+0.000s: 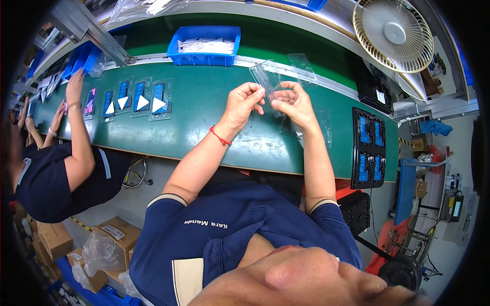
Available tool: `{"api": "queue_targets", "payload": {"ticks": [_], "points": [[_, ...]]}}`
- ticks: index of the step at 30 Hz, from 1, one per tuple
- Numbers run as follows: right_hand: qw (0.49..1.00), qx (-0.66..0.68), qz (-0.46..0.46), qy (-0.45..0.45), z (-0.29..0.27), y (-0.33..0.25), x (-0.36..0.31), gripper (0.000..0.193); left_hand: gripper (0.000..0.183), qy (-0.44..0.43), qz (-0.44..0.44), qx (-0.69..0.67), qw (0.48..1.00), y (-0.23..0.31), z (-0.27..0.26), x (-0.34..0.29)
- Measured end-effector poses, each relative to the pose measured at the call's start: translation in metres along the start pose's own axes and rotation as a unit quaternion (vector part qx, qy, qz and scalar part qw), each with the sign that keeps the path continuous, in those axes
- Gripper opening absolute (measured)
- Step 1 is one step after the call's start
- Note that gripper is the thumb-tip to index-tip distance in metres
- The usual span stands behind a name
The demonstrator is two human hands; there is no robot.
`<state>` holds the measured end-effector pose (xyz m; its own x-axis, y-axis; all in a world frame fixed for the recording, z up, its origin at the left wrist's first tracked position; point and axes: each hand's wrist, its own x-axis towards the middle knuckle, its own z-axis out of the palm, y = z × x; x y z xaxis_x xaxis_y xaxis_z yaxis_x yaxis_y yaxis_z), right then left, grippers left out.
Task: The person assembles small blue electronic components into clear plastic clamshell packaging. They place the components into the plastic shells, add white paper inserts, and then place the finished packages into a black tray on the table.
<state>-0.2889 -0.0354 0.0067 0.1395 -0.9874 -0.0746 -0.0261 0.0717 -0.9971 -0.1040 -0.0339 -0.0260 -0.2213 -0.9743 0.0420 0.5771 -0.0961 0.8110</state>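
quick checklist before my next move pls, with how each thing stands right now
1. Right hand has hold of the clear plastic tray: ok
2. Left hand grips it too: cannot tell, fingertips are at its edge
3. Just one tray held, no doubles: cannot tell, clear layers overlap
4. Black tray has four blue rectangular pieces: ok
5. Four white triangles in the row at left: ok
6. Blue bin holds white pieces: ok
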Motion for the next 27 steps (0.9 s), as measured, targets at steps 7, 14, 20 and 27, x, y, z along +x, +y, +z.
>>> {"api": "queue_targets", "payload": {"ticks": [7, 14, 20, 27], "points": [[0.993, -0.082, -0.002, 0.086, -0.009, 0.005, 0.016, 0.076, 0.010, 0.024, -0.024, -0.019, 0.999, 0.010, -0.008, 0.000], [0.834, -0.453, -0.230, 0.215, 0.011, 0.009, 0.031, 0.096, 0.013, 0.051, -0.002, 0.037, 0.998, 0.013, -0.011, -0.001], [0.996, 0.060, -0.056, -0.041, 0.045, 0.007, 0.002, 0.081, 0.010, -0.013, -0.044, -0.055, 0.997, 0.015, -0.021, -0.014], [0.924, -0.331, -0.125, 0.145, 0.068, 0.022, -0.036, 0.073, 0.010, 0.050, -0.112, -0.036, 0.992, 0.036, -0.083, -0.045]]}}
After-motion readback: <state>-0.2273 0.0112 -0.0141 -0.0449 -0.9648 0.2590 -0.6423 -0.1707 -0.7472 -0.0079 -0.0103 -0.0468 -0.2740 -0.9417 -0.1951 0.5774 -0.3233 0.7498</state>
